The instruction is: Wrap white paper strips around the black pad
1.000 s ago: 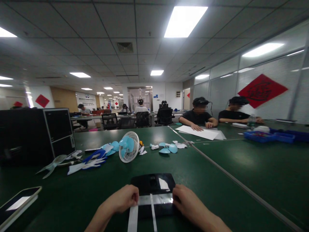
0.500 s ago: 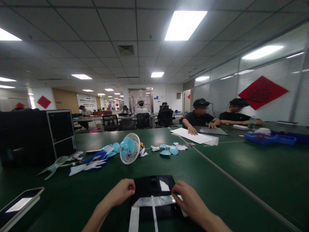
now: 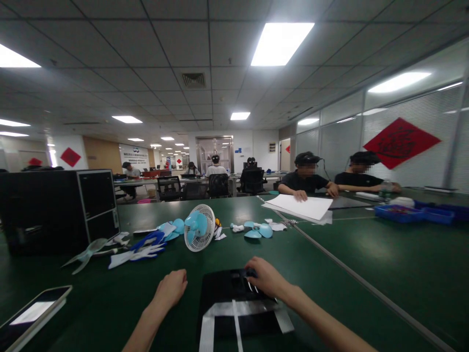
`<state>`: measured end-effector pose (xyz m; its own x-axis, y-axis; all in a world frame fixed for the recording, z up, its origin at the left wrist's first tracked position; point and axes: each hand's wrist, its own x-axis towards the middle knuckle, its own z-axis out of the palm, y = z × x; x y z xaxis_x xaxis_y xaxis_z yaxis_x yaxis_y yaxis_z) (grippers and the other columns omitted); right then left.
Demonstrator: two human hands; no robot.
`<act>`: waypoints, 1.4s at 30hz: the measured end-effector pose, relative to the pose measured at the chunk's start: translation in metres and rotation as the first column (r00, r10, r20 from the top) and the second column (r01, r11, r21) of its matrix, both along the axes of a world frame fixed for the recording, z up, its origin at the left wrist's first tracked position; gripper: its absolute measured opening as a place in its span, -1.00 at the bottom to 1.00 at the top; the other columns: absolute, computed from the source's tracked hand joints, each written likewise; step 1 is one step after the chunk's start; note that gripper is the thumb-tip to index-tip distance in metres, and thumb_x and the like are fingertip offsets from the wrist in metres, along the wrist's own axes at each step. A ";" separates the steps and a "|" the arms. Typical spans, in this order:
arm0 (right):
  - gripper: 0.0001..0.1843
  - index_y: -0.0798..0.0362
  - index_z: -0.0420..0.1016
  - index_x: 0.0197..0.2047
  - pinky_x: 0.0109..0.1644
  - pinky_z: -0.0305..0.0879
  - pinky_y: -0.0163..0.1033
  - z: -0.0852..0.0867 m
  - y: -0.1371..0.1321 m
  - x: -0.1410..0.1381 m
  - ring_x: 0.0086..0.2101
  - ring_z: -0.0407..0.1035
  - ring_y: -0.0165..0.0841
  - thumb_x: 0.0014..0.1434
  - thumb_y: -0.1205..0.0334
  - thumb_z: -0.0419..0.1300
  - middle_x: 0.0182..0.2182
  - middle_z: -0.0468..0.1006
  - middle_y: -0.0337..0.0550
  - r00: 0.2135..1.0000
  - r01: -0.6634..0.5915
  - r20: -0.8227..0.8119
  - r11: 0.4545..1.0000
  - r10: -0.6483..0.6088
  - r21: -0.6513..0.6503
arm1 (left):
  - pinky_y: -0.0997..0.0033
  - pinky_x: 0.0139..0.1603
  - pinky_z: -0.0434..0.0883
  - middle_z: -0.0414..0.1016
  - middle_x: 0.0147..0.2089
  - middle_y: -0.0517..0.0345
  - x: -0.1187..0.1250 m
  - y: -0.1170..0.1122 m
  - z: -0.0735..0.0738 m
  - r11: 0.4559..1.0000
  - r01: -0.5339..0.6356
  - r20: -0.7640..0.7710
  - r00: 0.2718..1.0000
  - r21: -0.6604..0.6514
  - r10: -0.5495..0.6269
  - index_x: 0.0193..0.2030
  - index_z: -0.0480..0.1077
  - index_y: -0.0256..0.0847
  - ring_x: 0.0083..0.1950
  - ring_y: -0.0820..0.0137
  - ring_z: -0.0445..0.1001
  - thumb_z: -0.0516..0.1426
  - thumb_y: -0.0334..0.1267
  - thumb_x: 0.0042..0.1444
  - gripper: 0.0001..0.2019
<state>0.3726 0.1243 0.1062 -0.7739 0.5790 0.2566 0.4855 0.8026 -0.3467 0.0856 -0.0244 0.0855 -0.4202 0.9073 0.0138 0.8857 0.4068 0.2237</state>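
A flat black glossy panel point(image 3: 220, 298) lies on the green table point(image 3: 330, 293) in front of me, with silvery tape strips point(image 3: 242, 309) stuck across it and running off its near edge. My right hand point(image 3: 266, 279) rests on the panel's far part, fingers curled down onto its surface. My left hand point(image 3: 170, 289) sits on the table just left of the panel, fingers curled loosely, holding nothing that I can see.
A small white and blue fan point(image 3: 200, 233) stands beyond the panel among blue blades point(image 3: 258, 230), gloves point(image 3: 141, 247) and scraps. A black computer case point(image 3: 60, 208) stands at left, a phone point(image 3: 31, 313) at the near left. Two people work with white sheets point(image 3: 304, 206) at right.
My right hand moved from the tape's right end up to the panel's far part. My left hand let go of the tape's left end and drew off leftward onto the table.
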 end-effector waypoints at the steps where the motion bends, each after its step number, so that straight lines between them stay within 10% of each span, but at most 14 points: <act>1: -0.70 0.09 0.53 -0.12 0.01 0.22 -0.23 0.001 -0.001 -0.005 -0.11 0.34 -0.27 0.03 0.27 0.19 -0.14 0.49 -0.06 1.000 -0.026 -0.001 1.000 0.026 0.003 | 0.39 -0.22 0.34 0.53 -0.14 0.04 0.000 0.000 0.000 1.000 0.002 -0.001 1.000 0.001 -0.002 -0.22 0.37 -0.17 -0.12 0.30 0.50 0.00 -0.29 0.19 -0.86; 21: -0.68 0.05 0.43 -0.01 -0.04 0.34 -0.11 0.029 -0.017 0.002 -0.12 0.40 -0.26 0.23 0.07 0.12 -0.07 0.49 -0.09 0.999 -0.041 0.025 0.998 0.042 -0.050 | 0.41 -0.25 0.33 0.51 -0.14 0.08 -0.003 0.002 -0.005 1.000 0.009 0.034 0.999 -0.004 -0.008 -0.22 0.33 -0.14 -0.15 0.34 0.49 0.02 -0.29 0.17 -0.91; 28: -0.61 0.05 0.55 -0.14 -0.06 0.29 -0.19 0.028 0.018 0.082 -0.15 0.44 -0.21 0.15 0.00 0.06 -0.17 0.59 -0.06 0.970 0.219 -0.098 0.974 -0.223 -0.051 | 0.39 -0.20 0.34 0.50 -0.10 0.08 -0.007 0.004 -0.010 1.000 0.006 0.049 0.999 -0.015 -0.005 -0.19 0.33 -0.13 -0.11 0.32 0.49 0.04 -0.28 0.16 -0.90; 42: -0.50 -0.02 0.59 -0.21 -0.19 0.33 -0.03 -0.011 0.065 0.281 -0.16 0.44 0.01 -0.02 -0.18 0.08 -0.16 0.60 0.06 0.718 0.684 -0.026 0.713 -0.695 -0.155 | 0.38 -0.19 0.42 0.48 -0.07 0.02 -0.007 0.002 -0.010 0.999 0.053 0.116 0.992 -0.001 -0.052 -0.15 0.33 -0.16 -0.12 0.33 0.50 -0.01 -0.28 0.20 -0.86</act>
